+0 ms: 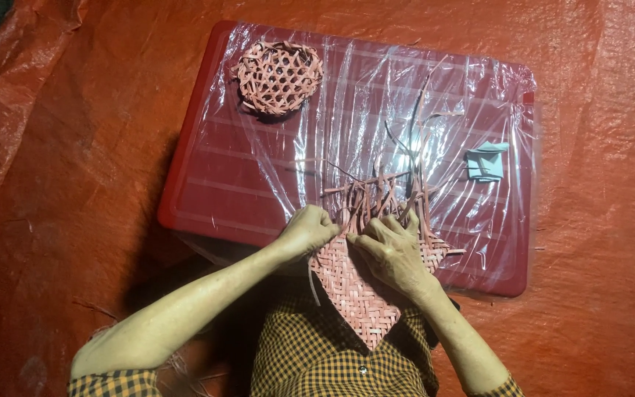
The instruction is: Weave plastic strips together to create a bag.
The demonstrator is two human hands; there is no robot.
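Mid-weave here: left hand (306, 231) is curled tight on the mat's (354, 290) edge at the red lid's (207, 169) near rim, right hand (391, 250) pinches loose strips (376, 195), so next I'd guess tucking one strip under its neighbour.

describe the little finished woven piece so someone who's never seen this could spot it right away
Start at the red tray wrapped in clear plastic, on the orange tarp. At its far left corner lies a small round pink basket. Unlike the tight flat mat under the hands, its weave is open, with holes.
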